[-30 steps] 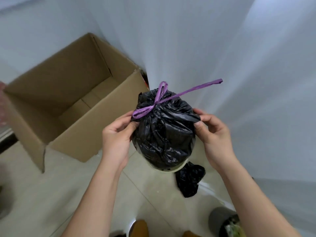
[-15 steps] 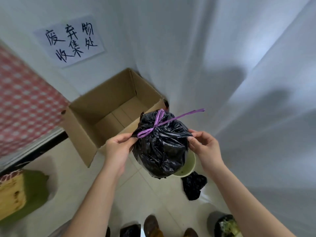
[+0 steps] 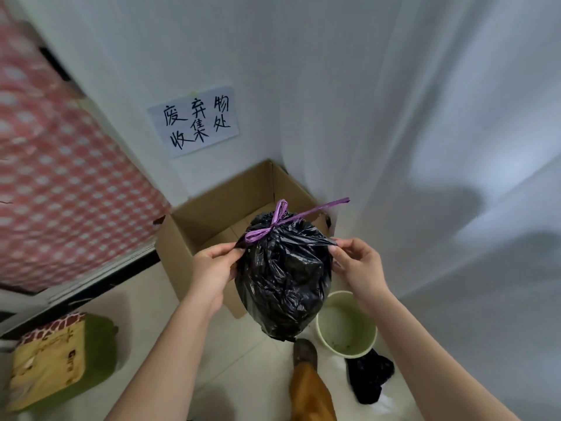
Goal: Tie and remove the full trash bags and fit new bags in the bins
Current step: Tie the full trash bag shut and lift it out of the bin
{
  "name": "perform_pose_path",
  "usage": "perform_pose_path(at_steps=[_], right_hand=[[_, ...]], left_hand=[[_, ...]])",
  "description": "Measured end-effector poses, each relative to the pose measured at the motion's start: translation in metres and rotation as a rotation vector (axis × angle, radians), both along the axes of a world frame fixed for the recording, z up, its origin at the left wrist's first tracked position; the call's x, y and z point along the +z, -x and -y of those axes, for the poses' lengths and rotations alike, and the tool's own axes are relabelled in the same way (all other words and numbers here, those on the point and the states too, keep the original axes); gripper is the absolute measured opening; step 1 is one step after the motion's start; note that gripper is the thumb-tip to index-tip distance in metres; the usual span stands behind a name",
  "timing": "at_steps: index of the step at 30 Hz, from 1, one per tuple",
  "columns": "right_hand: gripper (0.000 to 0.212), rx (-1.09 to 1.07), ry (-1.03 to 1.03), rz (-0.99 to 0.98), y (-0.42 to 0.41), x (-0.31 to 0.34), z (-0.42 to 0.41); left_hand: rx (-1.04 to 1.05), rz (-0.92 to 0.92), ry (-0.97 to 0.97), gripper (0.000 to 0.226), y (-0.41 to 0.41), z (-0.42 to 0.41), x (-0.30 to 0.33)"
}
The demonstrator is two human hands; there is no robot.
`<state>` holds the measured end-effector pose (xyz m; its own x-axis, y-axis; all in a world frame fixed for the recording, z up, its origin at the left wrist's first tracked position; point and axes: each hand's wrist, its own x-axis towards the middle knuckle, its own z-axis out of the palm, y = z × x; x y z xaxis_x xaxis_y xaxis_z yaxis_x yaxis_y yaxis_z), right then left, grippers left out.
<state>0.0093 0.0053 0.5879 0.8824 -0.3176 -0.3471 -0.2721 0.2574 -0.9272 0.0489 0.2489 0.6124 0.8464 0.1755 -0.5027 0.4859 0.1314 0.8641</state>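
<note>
Both hands up: the left hand (image 3: 212, 268) pinches the bag (image 3: 283, 275) at its left shoulder, the right hand (image 3: 356, 268) pinches the right. The bag, tied with a purple string (image 3: 274, 224), hangs over the box's (image 3: 188, 238) front edge, above the bin (image 3: 346, 325).

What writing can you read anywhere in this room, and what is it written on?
"废弃物 收集处", handwritten in black, in two rows, on the white paper sign stuck to the wall above the cardboard box.
"Gir…", only partly legible, on the yellow and green bag on the floor at lower left; the other marks on it are too blurred to read.
</note>
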Motion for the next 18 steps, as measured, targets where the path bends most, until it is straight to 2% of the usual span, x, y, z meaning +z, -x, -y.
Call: perform_pose_path(at_steps=[8,13,18], right_hand=[[0.014,0.058,0.008,-0.02,-0.117,-0.008,-0.017],[0.016,0.106,0.054,-0.074,-0.194,-0.034,-0.02],[0.023,0.127,0.101,-0.116,-0.261,-0.065,-0.02]], left_hand=[[0.075,-0.02,-0.039,0.015,-0.107,-0.013,-0.01],[0.118,-0.082,-0.056,0.017,-0.188,-0.014,-0.031],[0.127,-0.06,-0.061,0.022,-0.257,-0.026,-0.063]])
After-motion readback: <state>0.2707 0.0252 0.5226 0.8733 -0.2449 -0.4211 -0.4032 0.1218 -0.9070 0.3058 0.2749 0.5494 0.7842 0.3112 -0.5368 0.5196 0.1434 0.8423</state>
